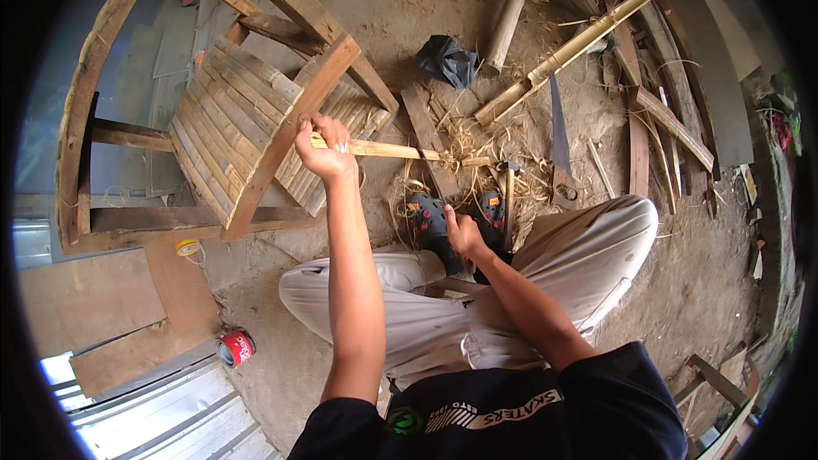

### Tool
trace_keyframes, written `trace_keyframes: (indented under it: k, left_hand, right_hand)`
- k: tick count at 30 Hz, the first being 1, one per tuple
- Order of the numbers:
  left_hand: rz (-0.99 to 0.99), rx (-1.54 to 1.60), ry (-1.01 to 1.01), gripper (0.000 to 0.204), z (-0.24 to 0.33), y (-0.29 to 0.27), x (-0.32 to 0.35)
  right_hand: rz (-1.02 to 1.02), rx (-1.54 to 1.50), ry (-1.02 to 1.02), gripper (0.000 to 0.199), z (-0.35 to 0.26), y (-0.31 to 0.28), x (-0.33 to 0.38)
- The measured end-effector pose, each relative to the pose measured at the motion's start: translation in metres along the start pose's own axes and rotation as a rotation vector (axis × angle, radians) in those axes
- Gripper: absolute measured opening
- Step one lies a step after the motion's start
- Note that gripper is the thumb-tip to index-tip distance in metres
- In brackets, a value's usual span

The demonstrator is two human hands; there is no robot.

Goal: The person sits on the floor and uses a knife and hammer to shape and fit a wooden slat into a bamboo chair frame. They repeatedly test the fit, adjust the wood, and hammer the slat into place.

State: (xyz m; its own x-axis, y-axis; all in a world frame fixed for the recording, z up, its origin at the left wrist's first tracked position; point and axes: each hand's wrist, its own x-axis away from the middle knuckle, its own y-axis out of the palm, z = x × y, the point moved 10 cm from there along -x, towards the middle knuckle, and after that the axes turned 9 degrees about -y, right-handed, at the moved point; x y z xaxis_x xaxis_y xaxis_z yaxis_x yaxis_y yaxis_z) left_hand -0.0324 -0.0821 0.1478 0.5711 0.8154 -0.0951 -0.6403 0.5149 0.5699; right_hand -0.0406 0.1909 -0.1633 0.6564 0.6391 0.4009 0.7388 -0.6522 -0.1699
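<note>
My left hand is closed around one end of a pale bamboo strip, next to a wooden chair with a slatted bamboo seat. The strip's other end reaches over a brown board into curled shavings. My right hand is closed low between my knees, near my dark shoes. What it grips is mostly hidden by the hand. A hammer with a wooden handle is just right of it.
A handsaw lies to the right, below a split bamboo pole. A black plastic bag sits farther off. Long wood pieces lie along the right. A red can and plywood sheets are at left.
</note>
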Motion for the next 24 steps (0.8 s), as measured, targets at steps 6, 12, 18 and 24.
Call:
trace_keyframes:
  k: [6,12,18,24]
  left_hand:
    - [0.068,-0.047,0.023,0.045,-0.003,-0.005,0.008]
    - [0.256,-0.099,0.082,0.073,0.014,-0.015,0.024]
    - [0.385,0.099,0.229,0.065,0.101,-0.045,0.029]
    - [0.601,0.257,0.162,0.064,0.109,-0.098,0.055]
  right_hand:
    - [0.039,0.047,0.33,0.087,0.032,-0.016,0.002]
    - [0.069,0.272,0.185,0.087,0.02,-0.032,0.002]
    - [0.229,0.394,0.202,0.084,0.015,-0.057,0.006]
    - [0.432,0.372,0.165,0.064,0.002,-0.088,0.006]
